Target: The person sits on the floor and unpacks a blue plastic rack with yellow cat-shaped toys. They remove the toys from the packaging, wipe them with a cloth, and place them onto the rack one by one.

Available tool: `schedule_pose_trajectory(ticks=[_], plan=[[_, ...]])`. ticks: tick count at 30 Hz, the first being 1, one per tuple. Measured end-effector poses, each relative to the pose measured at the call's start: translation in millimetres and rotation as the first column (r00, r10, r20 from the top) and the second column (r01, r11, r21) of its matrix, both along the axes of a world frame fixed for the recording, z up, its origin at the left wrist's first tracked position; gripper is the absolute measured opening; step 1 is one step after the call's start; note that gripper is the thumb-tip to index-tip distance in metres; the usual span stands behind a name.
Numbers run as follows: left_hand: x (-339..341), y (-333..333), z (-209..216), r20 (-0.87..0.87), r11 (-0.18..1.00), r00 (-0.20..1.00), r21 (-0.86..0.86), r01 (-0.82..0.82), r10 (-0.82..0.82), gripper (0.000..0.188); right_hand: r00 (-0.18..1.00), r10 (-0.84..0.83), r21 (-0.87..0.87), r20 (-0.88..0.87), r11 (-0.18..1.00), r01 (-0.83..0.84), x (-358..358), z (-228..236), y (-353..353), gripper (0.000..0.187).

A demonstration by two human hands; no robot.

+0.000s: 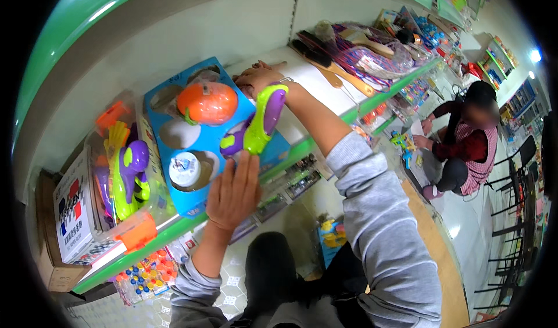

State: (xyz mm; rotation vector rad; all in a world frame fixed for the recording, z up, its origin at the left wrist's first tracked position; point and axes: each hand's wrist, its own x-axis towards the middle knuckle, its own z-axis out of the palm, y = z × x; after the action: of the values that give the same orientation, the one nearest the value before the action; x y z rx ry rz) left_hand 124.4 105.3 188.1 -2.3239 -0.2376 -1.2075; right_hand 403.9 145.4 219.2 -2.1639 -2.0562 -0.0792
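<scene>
A blue display box [174, 179] with round cut-outs rests on the shelf, carrying an orange, pumpkin-like ball [207, 103], a white-capped round container [185, 170] and a purple-and-lime stapler-shaped plastic thing [264, 118]. My left hand [235, 193] lies against the box's near side, fingers straight and close together, tips by the stapler-shaped thing. At the box's far right side is my right hand [258, 78], its fingers partly stretched out; the box and the purple-and-lime thing partly cover it. A thin band circles the right wrist.
Left of the box stands a clear bin [152, 203] of purple-and-green plastic things, beside a white printed carton [74, 211]. Wooden-handled brushes [334, 66] and netted goods lie farther right. A green shelf edge [186, 226] runs in front. A person [465, 136] crouches at right.
</scene>
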Motion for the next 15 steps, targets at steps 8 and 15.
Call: schedule_pose_trajectory(ticks=[8,15], plan=[[12.4,-3.3,-5.5,0.044,0.998,0.999,0.058,-0.03,0.027,0.032,0.969,-0.198,0.111,0.146,0.977,0.183,108.5,-34.7,52.1,0.03],[5.6,2.8,-5.6,-0.012,0.993,0.997,0.088,-0.081,0.082,0.034,0.793,-0.61,0.057,-0.004,0.791,0.609,141.5,-18.1,1.4,0.035]])
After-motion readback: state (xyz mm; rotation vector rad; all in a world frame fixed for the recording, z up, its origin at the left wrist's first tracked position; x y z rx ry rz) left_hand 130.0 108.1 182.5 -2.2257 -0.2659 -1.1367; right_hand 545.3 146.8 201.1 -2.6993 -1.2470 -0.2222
